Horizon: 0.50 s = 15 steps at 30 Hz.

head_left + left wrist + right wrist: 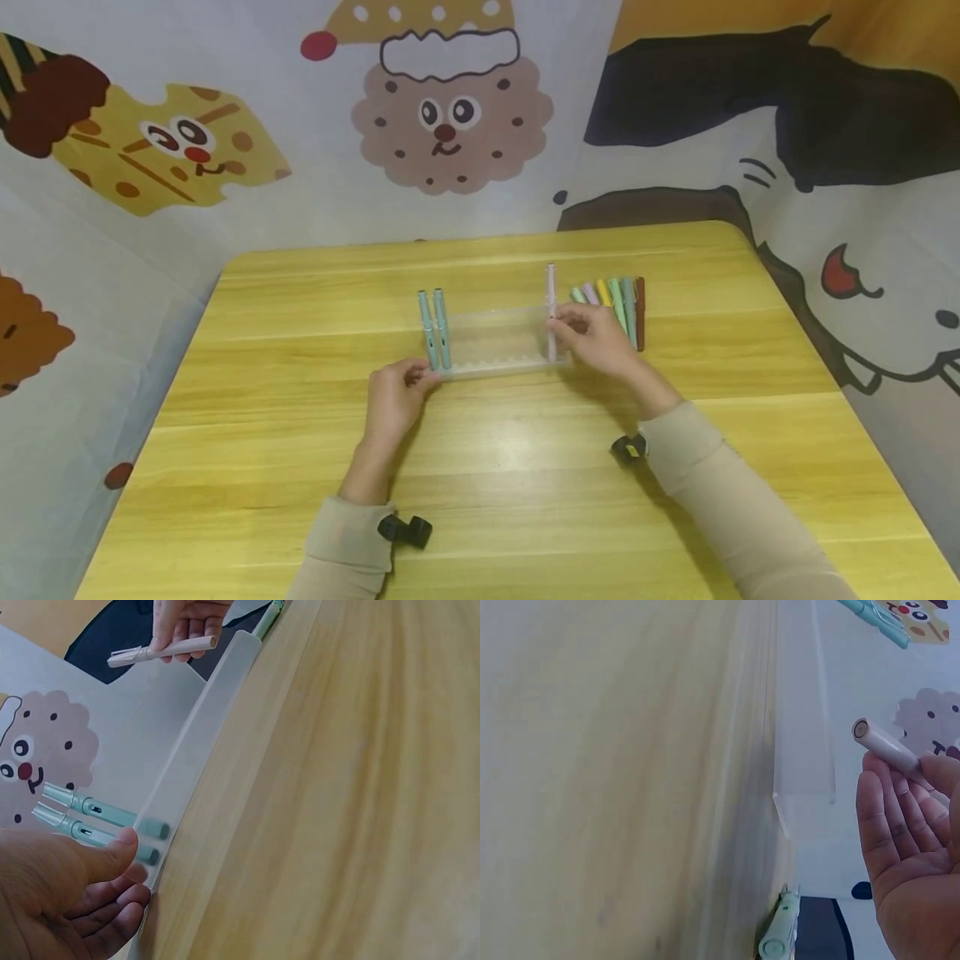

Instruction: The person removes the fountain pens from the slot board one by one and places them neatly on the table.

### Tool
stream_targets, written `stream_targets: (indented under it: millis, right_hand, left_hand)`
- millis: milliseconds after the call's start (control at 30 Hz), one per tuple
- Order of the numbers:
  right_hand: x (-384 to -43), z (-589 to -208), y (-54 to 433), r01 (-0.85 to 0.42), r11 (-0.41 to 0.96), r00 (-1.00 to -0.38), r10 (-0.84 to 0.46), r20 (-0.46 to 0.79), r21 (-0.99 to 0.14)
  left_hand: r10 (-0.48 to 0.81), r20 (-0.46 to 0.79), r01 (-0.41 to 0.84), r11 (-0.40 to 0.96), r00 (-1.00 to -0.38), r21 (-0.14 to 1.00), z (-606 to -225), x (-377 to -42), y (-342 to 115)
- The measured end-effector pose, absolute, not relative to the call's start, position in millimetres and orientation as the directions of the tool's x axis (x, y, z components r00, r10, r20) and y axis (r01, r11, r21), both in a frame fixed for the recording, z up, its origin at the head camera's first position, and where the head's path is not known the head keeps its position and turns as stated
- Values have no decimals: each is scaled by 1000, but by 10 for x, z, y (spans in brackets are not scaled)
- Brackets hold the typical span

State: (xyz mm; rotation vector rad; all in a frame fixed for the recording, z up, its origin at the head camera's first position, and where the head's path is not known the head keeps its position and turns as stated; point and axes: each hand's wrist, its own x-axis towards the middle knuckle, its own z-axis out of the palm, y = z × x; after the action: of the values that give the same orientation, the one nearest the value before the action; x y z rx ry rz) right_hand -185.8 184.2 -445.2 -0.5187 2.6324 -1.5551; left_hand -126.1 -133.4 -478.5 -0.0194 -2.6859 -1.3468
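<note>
A clear pen rack (498, 365) with a notched front ledge stands mid-table. Two teal pens (439, 321) stand side by side, capped ends up, at its left end. My left hand (393, 404) grips that end, thumb and fingertips at the corner below the pens. At the opposite end, my right hand (600, 342) pinches a pale pink pen (551, 292) between thumb and fingers, cap upward. In the left wrist view, the bottom of the pink pen (161, 652) is raised off the rack's ledge (202, 735).
Several pens lie in a row right of the rack, partly behind my right hand: a brown pen (640, 312), a grey-green pen (629, 304), a green pen (617, 300), a yellow pen (603, 293) and others. Behind the wooden table (510, 483) hangs a cartoon-printed cloth (285, 225).
</note>
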Motion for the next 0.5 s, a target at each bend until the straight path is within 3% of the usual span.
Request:
stream_targets:
  millis: [500]
  right_hand:
    - [-1890,-4478,2156,-204,462,-964,-247,96,-863]
  left_hand:
    - [-55,111,56,598,-992,799,-4788,-1264,-1336]
